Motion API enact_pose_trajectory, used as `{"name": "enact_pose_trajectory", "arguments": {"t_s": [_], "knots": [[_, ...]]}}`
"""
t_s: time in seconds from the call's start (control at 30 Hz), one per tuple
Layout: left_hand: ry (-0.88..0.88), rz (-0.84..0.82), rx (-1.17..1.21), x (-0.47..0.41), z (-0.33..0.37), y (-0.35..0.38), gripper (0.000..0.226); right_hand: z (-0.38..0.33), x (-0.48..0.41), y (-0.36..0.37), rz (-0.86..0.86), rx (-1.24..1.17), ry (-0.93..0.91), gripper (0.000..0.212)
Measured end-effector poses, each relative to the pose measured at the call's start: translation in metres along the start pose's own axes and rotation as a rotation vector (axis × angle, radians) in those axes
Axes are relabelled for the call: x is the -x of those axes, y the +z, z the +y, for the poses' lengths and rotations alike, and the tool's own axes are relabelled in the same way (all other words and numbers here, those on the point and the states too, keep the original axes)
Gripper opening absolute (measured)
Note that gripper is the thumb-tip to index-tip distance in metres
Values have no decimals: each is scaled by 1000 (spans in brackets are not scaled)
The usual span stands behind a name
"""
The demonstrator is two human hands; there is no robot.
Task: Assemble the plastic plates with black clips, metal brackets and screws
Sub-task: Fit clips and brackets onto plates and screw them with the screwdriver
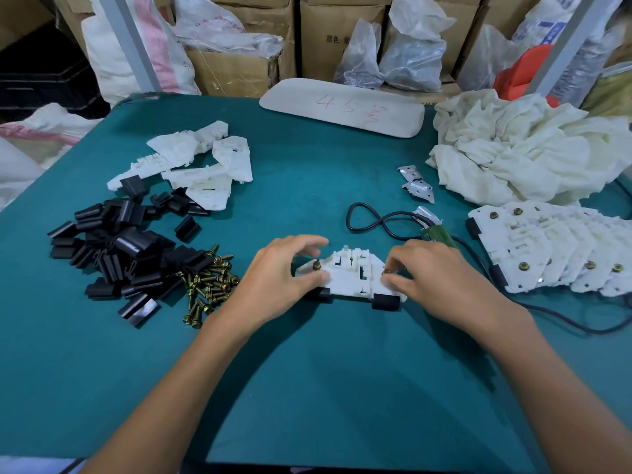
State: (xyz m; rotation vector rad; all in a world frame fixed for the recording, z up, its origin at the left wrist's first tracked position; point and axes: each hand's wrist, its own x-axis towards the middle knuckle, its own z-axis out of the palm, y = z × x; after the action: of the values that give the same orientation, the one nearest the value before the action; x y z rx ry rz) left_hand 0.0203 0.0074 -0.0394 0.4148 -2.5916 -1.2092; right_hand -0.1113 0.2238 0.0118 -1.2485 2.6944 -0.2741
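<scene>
plate [352, 280] carries two black clips [385, 301], one screw [316, 265]; your left grip [278, 278] holds its end, right grip [441, 278] pinches second screw [387, 271]. finished stack [519, 248] right; bare plates [205, 165] remain far left.

The white plastic plate [349, 277] lay flat at centre, with two fitted clips [385, 301] on its near edge and a left-end screw [316, 265] and a right-end screw [386, 271] set at its ends. The left hand [273, 278] gripped its left end; the right hand [434, 271] pinched the right-end screw. Bare plates [191, 162] lay heaped at far left, with loose black clips [116, 248] and loose screws [208, 285] nearer. Two metal brackets [417, 184] lay at far right. Finished plates [533, 248] overlapped at right.
</scene>
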Motion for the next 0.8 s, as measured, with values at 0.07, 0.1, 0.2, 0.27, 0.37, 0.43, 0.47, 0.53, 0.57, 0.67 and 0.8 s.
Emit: {"name": "enact_pose_trajectory", "arguments": {"t_s": [0.07, 0.1, 0.2, 0.27, 0.37, 0.43, 0.47, 0.53, 0.57, 0.67, 0.8], "knots": [[-14, 54, 10, 0, 0, 3, 36, 0, 0, 1, 1, 23, -7, 18], [-19, 63, 19, 0, 0, 4, 35, 0, 0, 1, 1, 21, -14, 18], [-8, 22, 14, 1, -1, 1, 39, -1, 1, 2, -6, -14, -19, 16], [-1, -17, -8, 1, 0, -1, 43, -3, 1, 1, -3, 0, -3, 25], [12, -63, -31, 0, 3, 3, 65, -2, 6, 0, 52, -43, 50, 30], [39, -130, -35, -2, 8, 10, 82, 3, 19, 0, 191, -152, 106, 22], [58, -162, -59, -3, 10, 14, 88, 7, 27, 1, 286, -186, 144, 18], [94, -183, -140, -5, 14, 25, 90, 21, 43, 4, 375, -160, 271, 31], [105, -165, -167, -4, 15, 29, 88, 30, 51, 6, 334, -134, 349, 47], [102, -82, -134, -2, 13, 34, 85, 43, 62, 6, 85, -122, 520, 68], [113, -25, -114, 7, 10, 36, 83, 49, 54, 7, 54, -118, 585, 63]]}}
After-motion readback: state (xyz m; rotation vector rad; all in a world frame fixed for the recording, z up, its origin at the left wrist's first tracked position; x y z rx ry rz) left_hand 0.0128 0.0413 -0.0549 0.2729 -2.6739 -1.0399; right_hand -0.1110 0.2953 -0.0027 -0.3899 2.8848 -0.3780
